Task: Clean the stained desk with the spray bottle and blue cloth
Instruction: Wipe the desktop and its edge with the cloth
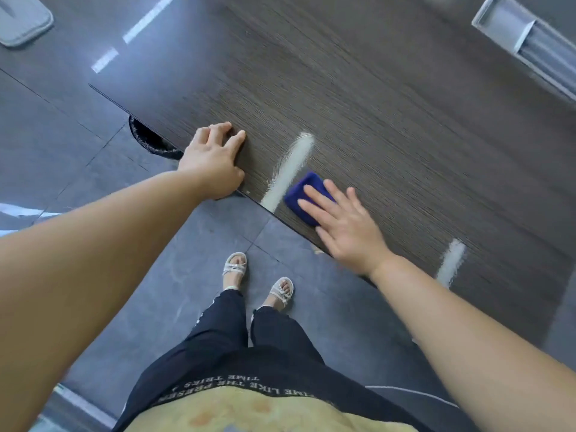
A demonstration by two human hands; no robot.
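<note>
Grey floor tiles run under a dark wood-grain desk. At its near edge the right hand presses the blue cloth with straight, spread fingers, touching a white streak. Farther left, the left hand rests on the edge, fingers loosely bent, holding nothing.

The floor is large grey stone-look tiles with thin dark joints, glossy enough to show bright white light reflections at the upper left. A black lined bin stands on it, half hidden under the edge of the dark wood-grain worktop. A pale grey rounded pad shows at the top left corner, and a silver metal recess sits in the worktop at the top right.
</note>
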